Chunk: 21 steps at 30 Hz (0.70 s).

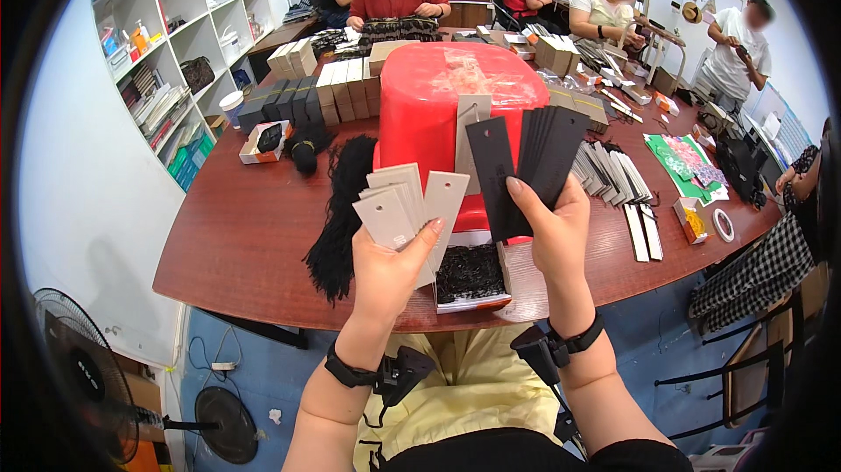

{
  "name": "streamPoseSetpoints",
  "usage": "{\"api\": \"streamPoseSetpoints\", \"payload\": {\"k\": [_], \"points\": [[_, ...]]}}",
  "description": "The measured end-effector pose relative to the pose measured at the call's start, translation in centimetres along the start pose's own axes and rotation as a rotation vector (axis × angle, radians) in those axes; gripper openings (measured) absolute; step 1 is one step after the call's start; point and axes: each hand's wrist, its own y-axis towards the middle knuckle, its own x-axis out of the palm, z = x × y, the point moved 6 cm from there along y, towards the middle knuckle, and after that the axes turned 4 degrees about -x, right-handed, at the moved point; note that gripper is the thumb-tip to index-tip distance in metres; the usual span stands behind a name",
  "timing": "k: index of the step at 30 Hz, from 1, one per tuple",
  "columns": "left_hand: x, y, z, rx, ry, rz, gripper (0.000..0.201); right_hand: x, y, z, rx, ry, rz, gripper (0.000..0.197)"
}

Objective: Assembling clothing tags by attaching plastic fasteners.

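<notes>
My left hand [390, 266] is closed on a fanned bunch of pale hang tags [390, 200], each with a small hole at its top. In my right hand [554, 227] is a fan of black hang tags [545, 152], one of them spread apart to the left. Both bunches are held up over the table's near edge. Behind them stands an upturned red plastic stool [416, 113] with clear tape on top and another pale tag [471, 126] against its front. Below my hands sits an open white box of black strings [470, 272].
A bundle of black cords [346, 218] lies left of the red stool. Stacked tags [307, 100] line the far left, and strung tags [613, 174] lie right. Several people work around the wooden table [236, 236]. A fan [83, 376] stands on the floor at left.
</notes>
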Motion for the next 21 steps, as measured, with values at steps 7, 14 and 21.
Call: {"api": "streamPoseSetpoints", "payload": {"k": [7, 14, 21], "points": [[-0.5, 1.0, 1.3, 0.038, -0.105, 0.147, 0.02, 0.6, 0.9, 1.8, -0.023, -0.007, 0.032, 0.019], [0.5, 1.8, 1.8, 0.001, -0.141, 0.142, 0.02, 0.7, 1.1, 2.2, -0.023, 0.011, 0.049, 0.019], [2.9, 4.1, 0.6, 0.037, -0.185, 0.061, 0.022, 0.4, 1.7, 3.6, -0.112, -0.11, 0.093, 0.024]]}}
